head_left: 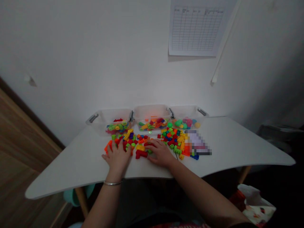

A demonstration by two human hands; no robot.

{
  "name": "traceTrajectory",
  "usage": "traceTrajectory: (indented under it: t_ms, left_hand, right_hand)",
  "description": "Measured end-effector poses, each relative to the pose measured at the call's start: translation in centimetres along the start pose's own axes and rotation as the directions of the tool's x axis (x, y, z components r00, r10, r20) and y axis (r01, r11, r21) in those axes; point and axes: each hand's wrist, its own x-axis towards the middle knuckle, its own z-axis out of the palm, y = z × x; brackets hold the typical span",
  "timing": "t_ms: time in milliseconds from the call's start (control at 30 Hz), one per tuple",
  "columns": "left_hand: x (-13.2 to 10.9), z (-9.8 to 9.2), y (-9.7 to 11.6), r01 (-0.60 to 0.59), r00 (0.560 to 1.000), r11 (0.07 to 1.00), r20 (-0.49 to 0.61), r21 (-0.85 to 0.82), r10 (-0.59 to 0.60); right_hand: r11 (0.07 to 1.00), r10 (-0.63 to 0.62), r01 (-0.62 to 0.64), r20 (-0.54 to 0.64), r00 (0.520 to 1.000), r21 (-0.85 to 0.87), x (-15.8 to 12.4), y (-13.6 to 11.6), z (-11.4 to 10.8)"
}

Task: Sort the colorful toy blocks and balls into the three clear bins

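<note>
Colourful toy building bricks lie heaped and scattered over the middle of the white table. My left hand rests with spread fingers on the left part of the pile, where orange bricks and red ones show around its fingertips. Over the centre lies my right hand, its fingers stretched out and touching red and green bricks. Just left of those fingers are a red brick and a yellow brick. What lies under both palms is hidden.
Along the wall stand three clear plastic boxes, a left box, a middle box and a right box, with colourful pieces inside. A pixelated flat object lies right of the pile. The white table has a curved front edge.
</note>
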Motion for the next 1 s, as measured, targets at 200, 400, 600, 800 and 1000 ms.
traceTrajectory:
  t_ms: [200,400,600,800,1000]
  left_hand:
    - [0.1,2.8,1.5,0.018,1.0,0.981,0.025,-0.191,-0.014]
    - [-0.4,4.6,3.6,0.054,0.996,0.921,-0.049,-0.386,-0.078]
    - [-1.2,4.5,5.2,0.016,0.998,0.927,-0.054,-0.375,-0.039]
    - [-1.7,4.1,6.0,-0.075,0.995,0.953,-0.084,-0.293,0.052]
    - [-2.7,3.8,6.0,-0.166,0.984,0.968,-0.099,-0.188,0.149]
  right_hand:
    - [1.0,0.013,-0.013,0.023,1.0,-0.01,0.0,0.2,0.3]
    - [1.0,0.008,-0.008,0.027,1.0,-0.01,0.0,0.4,0.6]
    - [0.998,0.053,-0.053,0.012,0.999,-0.046,0.1,0.4,0.8]
    - [0.987,0.143,-0.149,-0.081,0.986,-0.068,0.3,0.3,1.0]
    - [0.981,0.161,-0.17,-0.104,0.981,-0.089,0.3,0.5,0.9]
